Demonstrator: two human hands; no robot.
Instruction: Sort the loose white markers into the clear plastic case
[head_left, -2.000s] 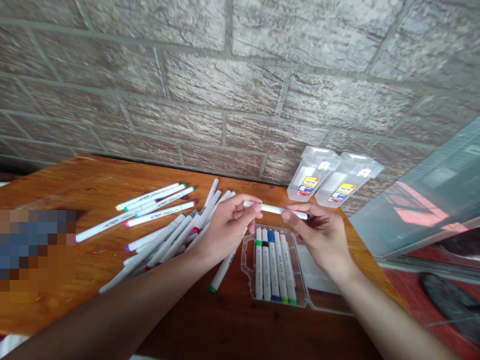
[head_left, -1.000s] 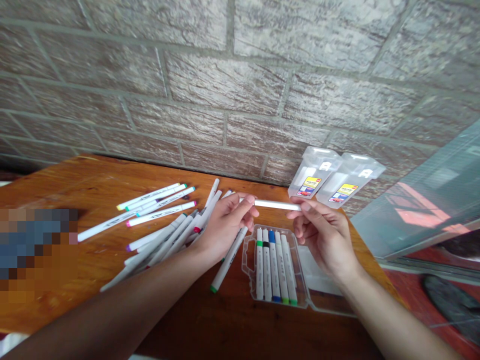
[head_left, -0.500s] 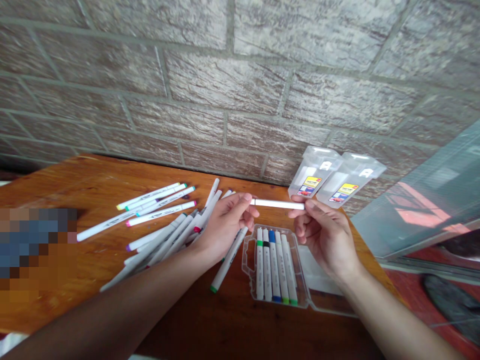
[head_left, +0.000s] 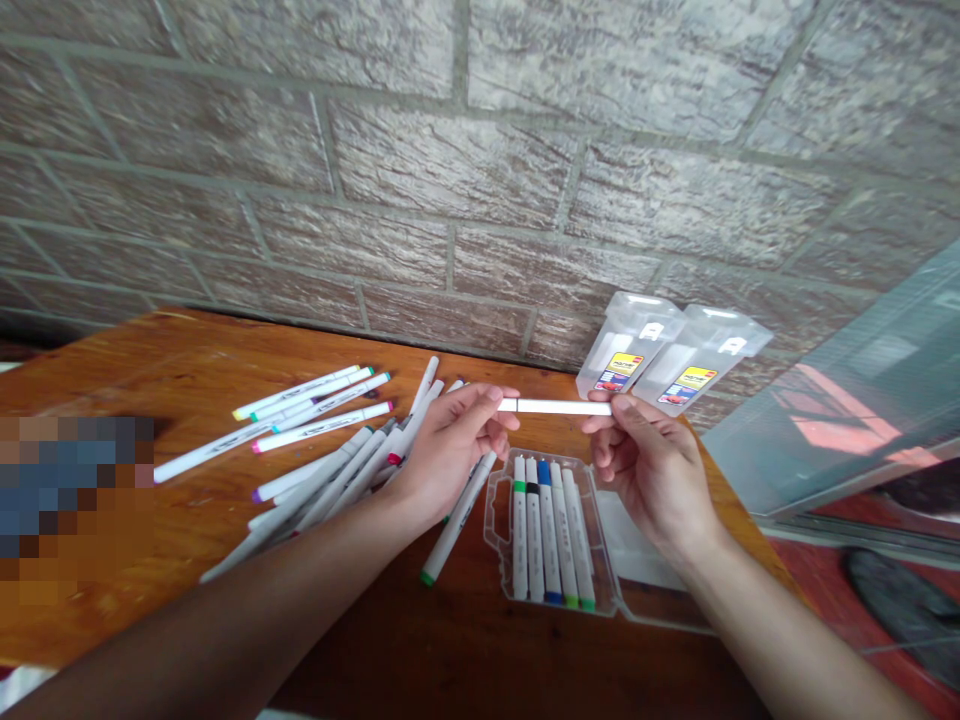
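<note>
A white marker (head_left: 564, 407) with a thin dark ring near its left end is held level between my hands. My left hand (head_left: 457, 440) pinches its left end. My right hand (head_left: 656, 465) pinches the right end, hiding the tip. Below the held marker lies an open clear plastic case (head_left: 491, 530) with several white markers (head_left: 552, 540) in a row, some with green, black or blue bands. One loose marker with a green end (head_left: 454, 525) rests left of the case. A pile of white markers (head_left: 352, 480) lies behind and beyond my left forearm.
Several markers with coloured ends (head_left: 322, 420) lie at the left of the wooden table (head_left: 187, 360). Two clear plastic cases (head_left: 686, 365) with yellow labels stand at the back right against the brick wall (head_left: 510, 250). A dark shoe (head_left: 900, 600) is on the red floor at right.
The held marker has been turned over: its dark end was at my right hand, and now the dark ring shows near my left. My right hand's grip has shifted slightly outward.
</note>
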